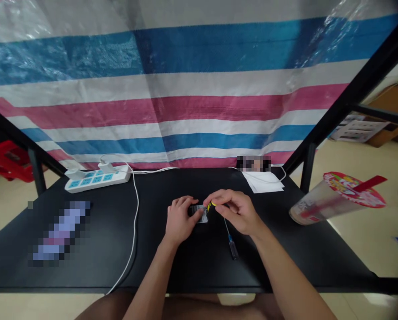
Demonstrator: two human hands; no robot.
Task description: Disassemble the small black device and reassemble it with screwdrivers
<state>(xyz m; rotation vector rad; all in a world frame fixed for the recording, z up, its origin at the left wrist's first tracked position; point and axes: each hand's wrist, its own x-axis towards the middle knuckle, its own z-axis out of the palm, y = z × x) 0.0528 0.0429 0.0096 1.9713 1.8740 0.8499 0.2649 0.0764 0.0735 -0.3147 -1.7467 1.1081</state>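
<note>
Near the middle of the black table my left hand [178, 221] curls over a small grey flat piece [203, 217] with print-like marks, its thumb resting on the surface. My right hand [237, 211] pinches a small yellow-and-black thing [213, 204] between thumb and fingertips, at the right edge of the grey piece. Its exact kind is too small to make out, and fingers cover part of both items. A screwdriver [232, 248] with a dark handle and thin shaft lies just below my right hand, touched by neither hand.
A white power strip [98, 179] with plugs stands at the back left, and its white cable [136, 222] runs to the front edge. A blurred-out item [62, 231] lies at left. White paper [263, 181] is at the back right; a tall lidded cup [319, 202] with straw stands at right.
</note>
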